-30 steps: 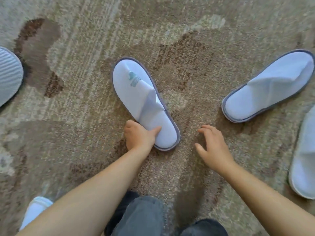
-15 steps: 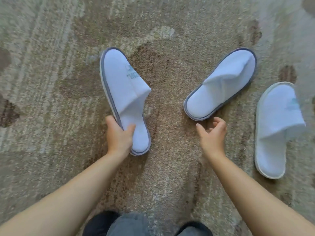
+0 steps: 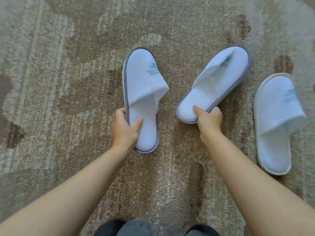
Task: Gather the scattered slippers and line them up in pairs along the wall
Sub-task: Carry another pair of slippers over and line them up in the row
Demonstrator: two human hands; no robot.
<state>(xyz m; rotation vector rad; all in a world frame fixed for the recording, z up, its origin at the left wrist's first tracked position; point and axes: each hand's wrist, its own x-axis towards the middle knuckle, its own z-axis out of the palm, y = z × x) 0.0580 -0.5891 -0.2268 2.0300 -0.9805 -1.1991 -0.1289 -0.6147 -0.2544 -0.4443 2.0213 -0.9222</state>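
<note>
Right hand (image 3: pixel 208 119) now grips second slipper's (image 3: pixel 219 82) heel.

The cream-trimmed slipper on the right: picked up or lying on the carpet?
Lying on the carpet, sole down, untouched. The cream-trimmed slipper sits apart from the right hand, which grips a grey-trimmed slipper.

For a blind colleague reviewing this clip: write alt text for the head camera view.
A person's left hand and right hand each grip the heel of a grey-trimmed white slipper, left slipper and right slipper, over a patterned brown carpet. A third white slipper with a pale trim lies on the carpet at the right.
</note>
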